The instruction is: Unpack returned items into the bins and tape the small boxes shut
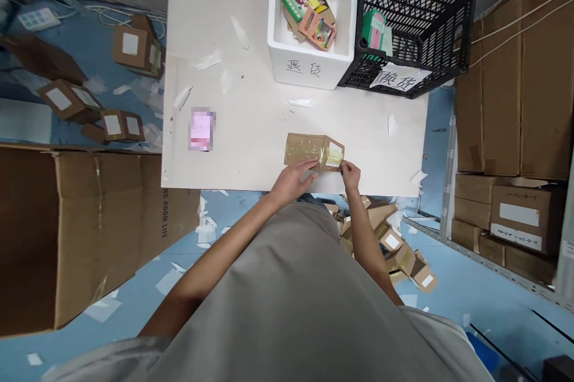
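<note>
A small brown cardboard box point(305, 150) lies near the front edge of the white table, with shiny clear tape along it and a white label on its right part. My left hand point(293, 182) rests on the box's near side, fingers stretched out and thumb apart. At the box's right end, my right hand point(351, 176) is closed in a pinch by the label corner. A small dark bit shows at those fingertips, too small to name.
A white foam bin point(313, 65) holding several small colourful boxes stands at the table's back, beside a black plastic crate point(419, 29). A blurred pink item point(201, 130) lies left on the table point(233, 161). A large open carton point(107, 232) stands left; discarded boxes point(394, 250) litter the floor.
</note>
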`<state>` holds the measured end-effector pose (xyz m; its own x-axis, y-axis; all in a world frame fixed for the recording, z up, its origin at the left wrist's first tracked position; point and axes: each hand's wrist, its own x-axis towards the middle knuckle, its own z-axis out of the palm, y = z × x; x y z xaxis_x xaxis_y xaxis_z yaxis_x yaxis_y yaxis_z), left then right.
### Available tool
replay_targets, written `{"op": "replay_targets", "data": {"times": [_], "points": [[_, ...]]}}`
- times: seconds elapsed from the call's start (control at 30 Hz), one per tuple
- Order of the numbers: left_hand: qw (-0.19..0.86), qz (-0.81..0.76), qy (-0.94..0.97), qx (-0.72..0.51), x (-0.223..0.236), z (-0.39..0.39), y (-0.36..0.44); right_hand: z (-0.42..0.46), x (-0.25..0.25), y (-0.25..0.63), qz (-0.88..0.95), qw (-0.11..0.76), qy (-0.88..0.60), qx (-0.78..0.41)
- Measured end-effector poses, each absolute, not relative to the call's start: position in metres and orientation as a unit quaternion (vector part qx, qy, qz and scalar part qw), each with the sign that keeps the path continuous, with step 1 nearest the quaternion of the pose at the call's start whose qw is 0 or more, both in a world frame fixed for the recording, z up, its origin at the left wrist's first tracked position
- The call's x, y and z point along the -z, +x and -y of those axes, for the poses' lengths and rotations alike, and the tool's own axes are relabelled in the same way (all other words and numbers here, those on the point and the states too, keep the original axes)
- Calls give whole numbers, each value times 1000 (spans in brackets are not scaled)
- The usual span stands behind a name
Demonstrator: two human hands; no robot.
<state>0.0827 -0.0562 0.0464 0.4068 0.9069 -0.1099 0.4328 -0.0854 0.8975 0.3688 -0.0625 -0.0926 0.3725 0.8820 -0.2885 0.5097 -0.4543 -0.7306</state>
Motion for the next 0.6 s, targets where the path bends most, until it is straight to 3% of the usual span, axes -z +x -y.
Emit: {"op": "replay_targets", "data": {"times": [0.33,0.47,0.6], "points": [[348,-705,575,-226,-11,47,16,48,56,315,455,247,-782,-348],[367,-776,481,-179,16,41,-8,45,36,282,517,179,-777,-312],[390,-778,436,-231,29,47,-27,45,12,255,582,158,-747,-279]]}}
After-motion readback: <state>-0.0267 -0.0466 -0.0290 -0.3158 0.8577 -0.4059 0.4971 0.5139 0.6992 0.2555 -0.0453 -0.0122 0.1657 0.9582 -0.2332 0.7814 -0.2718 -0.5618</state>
